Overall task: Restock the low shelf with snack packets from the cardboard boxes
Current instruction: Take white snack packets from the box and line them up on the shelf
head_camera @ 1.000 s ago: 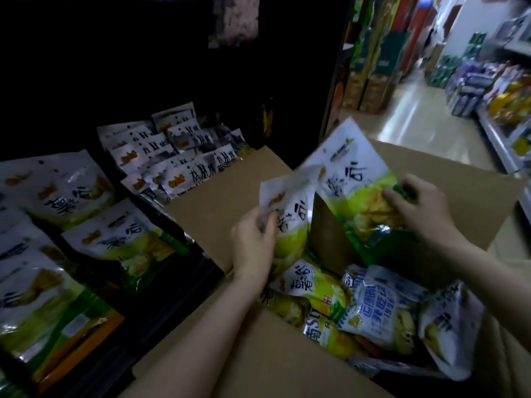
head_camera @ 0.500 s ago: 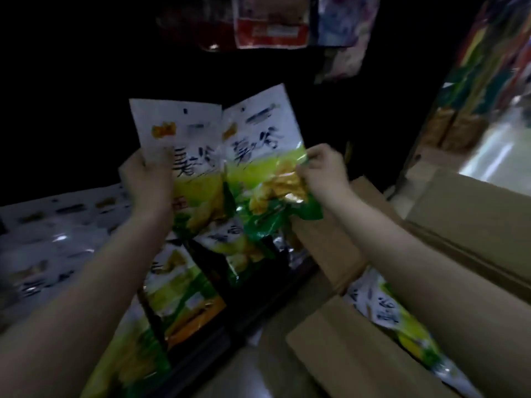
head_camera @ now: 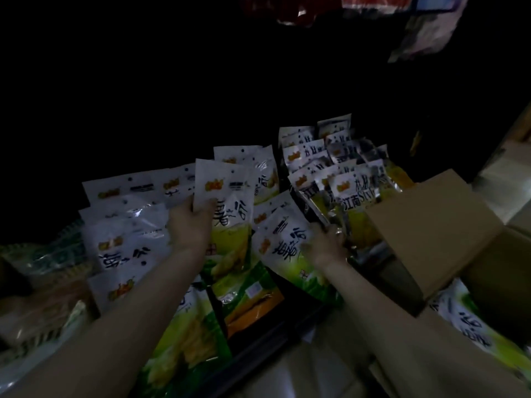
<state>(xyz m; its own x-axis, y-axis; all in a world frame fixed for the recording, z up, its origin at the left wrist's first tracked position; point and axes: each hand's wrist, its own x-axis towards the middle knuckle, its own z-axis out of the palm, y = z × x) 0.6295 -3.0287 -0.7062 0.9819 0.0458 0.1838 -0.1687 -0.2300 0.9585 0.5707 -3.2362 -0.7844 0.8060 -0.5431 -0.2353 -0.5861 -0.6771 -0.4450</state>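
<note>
My left hand (head_camera: 191,222) grips the upper left edge of a white and green snack packet (head_camera: 230,208) and holds it upright over the low shelf (head_camera: 275,340). My right hand (head_camera: 326,245) holds a second packet (head_camera: 283,245) of the same kind by its right edge; that one lies tilted among the shelf's packets. Rows of similar packets (head_camera: 129,248) fill the shelf on the left. The open cardboard box (head_camera: 436,225) stands at the right, with a packet (head_camera: 471,326) showing inside it.
A group of smaller packets (head_camera: 330,165) with dark print stands at the back right of the shelf. The shelf's black front rail runs under my forearms. Above the shelf everything is dark; some hanging goods (head_camera: 416,27) show at the top right.
Both hands have carried the two packets from the box, up and left, then down onto the shelf. The packets were side by side in the air; now they are lowered among the stocked ones.
</note>
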